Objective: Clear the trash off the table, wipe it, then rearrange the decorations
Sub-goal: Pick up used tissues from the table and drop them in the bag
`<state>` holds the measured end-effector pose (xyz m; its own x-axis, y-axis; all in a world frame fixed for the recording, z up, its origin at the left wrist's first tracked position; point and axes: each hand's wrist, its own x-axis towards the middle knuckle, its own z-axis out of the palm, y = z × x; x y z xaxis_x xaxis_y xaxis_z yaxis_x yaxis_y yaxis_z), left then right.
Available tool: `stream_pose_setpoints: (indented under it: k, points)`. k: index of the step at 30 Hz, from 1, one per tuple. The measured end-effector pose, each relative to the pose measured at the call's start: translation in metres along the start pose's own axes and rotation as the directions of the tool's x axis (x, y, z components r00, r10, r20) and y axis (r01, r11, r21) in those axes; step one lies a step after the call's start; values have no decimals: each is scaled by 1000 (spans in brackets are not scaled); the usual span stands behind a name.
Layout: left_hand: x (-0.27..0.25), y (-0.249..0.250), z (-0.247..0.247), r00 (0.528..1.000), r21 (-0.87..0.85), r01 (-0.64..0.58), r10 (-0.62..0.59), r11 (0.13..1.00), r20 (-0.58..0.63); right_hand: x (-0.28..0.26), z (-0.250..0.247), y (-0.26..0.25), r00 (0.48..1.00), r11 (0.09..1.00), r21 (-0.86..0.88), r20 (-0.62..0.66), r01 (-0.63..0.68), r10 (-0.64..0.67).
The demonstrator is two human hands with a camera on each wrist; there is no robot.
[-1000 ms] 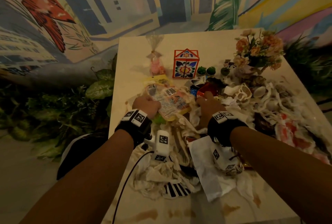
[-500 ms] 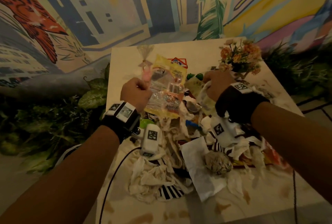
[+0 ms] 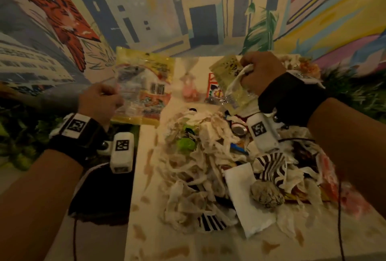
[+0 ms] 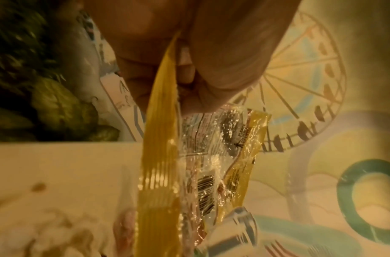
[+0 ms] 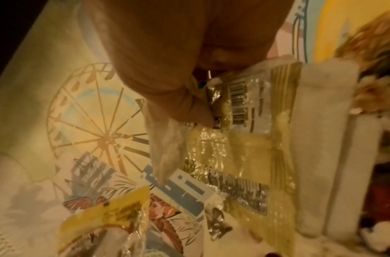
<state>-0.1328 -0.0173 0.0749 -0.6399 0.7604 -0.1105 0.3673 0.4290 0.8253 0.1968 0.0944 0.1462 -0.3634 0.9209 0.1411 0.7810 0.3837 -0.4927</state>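
My left hand (image 3: 100, 101) grips a yellow and clear snack wrapper (image 3: 144, 85), lifted off the table's left edge; the left wrist view shows the same wrapper (image 4: 167, 165) pinched under the fingers (image 4: 189, 69). My right hand (image 3: 259, 72) holds up a pale yellow clear wrapper (image 3: 231, 85) together with a strip of white tissue; its barcode side (image 5: 244, 130) shows in the right wrist view. Below both hands a heap of torn tissue (image 3: 198, 156) covers the stained table (image 3: 146, 229). A pink figurine (image 3: 190, 91) and a red patterned box (image 3: 213, 91) stand at the back.
A soda can (image 3: 239, 130), a green cap (image 3: 186, 144), a striped wrapper (image 3: 269, 166), a white napkin (image 3: 248, 204) and a grey ball of paper (image 3: 265, 196) lie in the heap. Green plants (image 3: 355, 97) flank the table on both sides. A painted mural wall stands behind.
Both hands have risen from the heap, each lifting a wrapper. The left hand has swung out to the left past the table's edge; the right hand moved up and back.
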Motion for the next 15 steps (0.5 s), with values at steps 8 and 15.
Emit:
stream_pose_setpoints:
  k: [8, 15]
  points:
    - [5, -136, -96, 907, -26, 343, -338, 939, -252, 4, 81, -126, 972, 983, 41, 149, 178, -183]
    - [29, -264, -157, 841, 86, 536, -523, 840, -139, 11, 202, -237, 935, 981, 95, 301, 167, -188]
